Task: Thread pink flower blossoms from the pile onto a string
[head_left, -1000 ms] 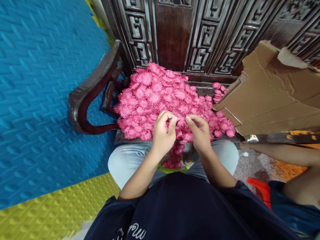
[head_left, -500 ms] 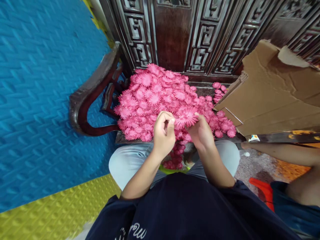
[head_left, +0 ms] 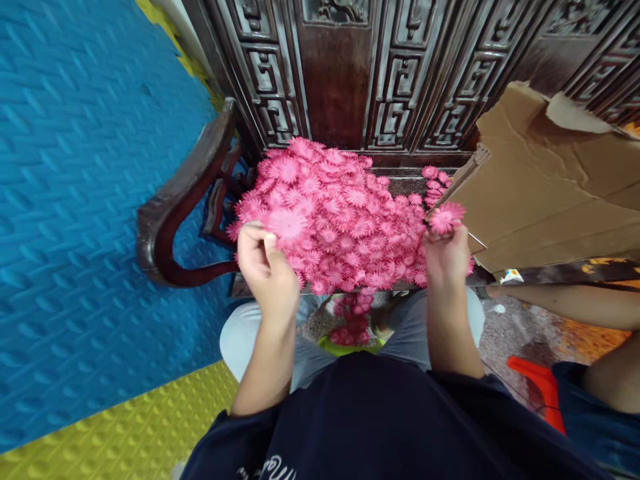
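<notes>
Between the thumb and fingers of my left hand (head_left: 263, 263) is a pink artificial flower (head_left: 289, 225), a little blurred, held over the left part of the pile. My right hand (head_left: 447, 253) pinches another pink artificial flower (head_left: 447, 217) at the pile's right end, close to the cardboard. A big heap of pink artificial flowers (head_left: 345, 213) covers the dark wooden bench seat (head_left: 400, 183) in front of me. My hands are well apart, one at each side of the heap.
A curved wooden armrest (head_left: 165, 213) bounds the bench at left, beside blue matting (head_left: 75, 200). Brown cardboard (head_left: 545, 193) stands at right. Below, more pink flowers (head_left: 353, 327) lie in a lime-green container (head_left: 333, 348) between my knees. Another person's leg (head_left: 575, 303) shows at right.
My hands were close together at the middle of the heap with pink flowers between them. They have parted, left hand leftward and right hand rightward, each now with a flower.
</notes>
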A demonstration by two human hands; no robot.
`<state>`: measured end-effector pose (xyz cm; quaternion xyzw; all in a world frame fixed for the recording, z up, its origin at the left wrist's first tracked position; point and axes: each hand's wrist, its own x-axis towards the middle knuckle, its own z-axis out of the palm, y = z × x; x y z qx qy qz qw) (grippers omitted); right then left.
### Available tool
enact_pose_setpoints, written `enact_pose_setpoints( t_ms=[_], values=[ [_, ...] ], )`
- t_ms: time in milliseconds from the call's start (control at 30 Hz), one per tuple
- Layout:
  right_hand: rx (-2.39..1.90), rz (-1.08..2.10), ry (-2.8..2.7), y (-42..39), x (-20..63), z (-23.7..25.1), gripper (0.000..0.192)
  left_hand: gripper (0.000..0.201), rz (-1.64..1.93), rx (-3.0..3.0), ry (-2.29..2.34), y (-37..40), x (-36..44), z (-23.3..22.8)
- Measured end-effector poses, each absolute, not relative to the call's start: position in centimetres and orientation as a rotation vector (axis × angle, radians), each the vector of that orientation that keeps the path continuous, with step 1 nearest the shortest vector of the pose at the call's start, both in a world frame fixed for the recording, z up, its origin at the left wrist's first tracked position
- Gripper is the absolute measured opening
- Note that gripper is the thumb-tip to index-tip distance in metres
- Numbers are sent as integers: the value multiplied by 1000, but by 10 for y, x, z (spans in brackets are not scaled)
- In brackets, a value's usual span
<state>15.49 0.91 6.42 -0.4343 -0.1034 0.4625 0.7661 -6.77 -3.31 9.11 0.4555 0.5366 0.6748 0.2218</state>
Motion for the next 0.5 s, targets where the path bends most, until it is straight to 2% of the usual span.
enact_pose_setpoints(
  t_ms=[100, 167, 267, 300, 400, 500],
  values=[
    [-1046, 1126, -327, 9, 164, 53, 9, 17, 1879, 1471, 1588, 3, -85, 91],
    [-1044, 1241, -359, 4, 156, 49, 11, 16, 1747, 1564, 1833, 36, -88, 87],
    [-995, 1354, -362, -3, 139, 50, 15, 2, 1644, 1571, 1932, 76, -85, 78],
    [-985, 1369, -369, -4, 135, 52, 15, 11, 1578, 1573, 2006, 82, -82, 76],
    [-960, 1370, -434, -5, 126, 59, 16, 30, 1534, 1625, 2073, 71, -69, 74],
    [-950, 1350, -487, -4, 120, 66, 18, 20, 1612, 1746, 1845, 33, -48, 78]
  ],
)
